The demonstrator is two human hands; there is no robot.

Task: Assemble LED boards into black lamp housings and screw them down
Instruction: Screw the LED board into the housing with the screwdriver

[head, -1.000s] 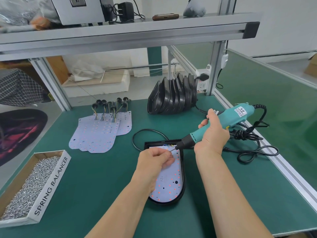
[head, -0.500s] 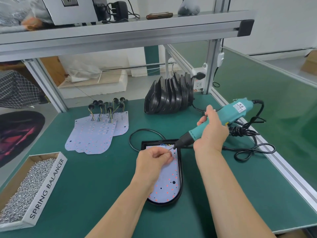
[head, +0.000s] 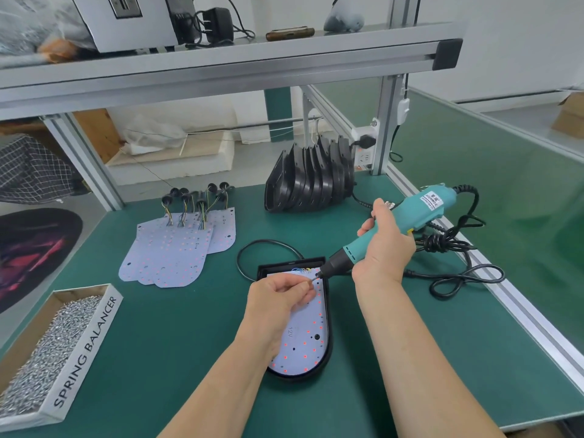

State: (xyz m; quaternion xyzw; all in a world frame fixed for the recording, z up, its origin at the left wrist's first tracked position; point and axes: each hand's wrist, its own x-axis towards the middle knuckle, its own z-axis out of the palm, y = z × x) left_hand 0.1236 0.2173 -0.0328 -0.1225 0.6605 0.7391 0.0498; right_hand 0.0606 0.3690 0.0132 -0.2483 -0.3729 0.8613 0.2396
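Note:
A black lamp housing point(head: 328, 343) lies flat on the green bench with a white LED board point(head: 305, 339) seated inside it. My left hand point(head: 278, 298) hovers over the board's upper half, fingers pinched on a small screw at the tip of the driver bit. My right hand point(head: 384, 248) grips a teal electric screwdriver point(head: 407, 221), tilted down and to the left, its black nose at the board's top right corner. Coloured wires show at the board's top edge.
A cardboard box of screws point(head: 47, 358) sits at the front left. Loose LED boards with wired plugs point(head: 177, 245) lie behind it. Stacked black housings point(head: 309, 178) stand at the back. The screwdriver's black cable point(head: 458, 270) coils on the right near the bench rail.
The hands and screwdriver have barely shifted; the bit tip stays at my left fingertips over the board's top. The camera view has drifted slightly.

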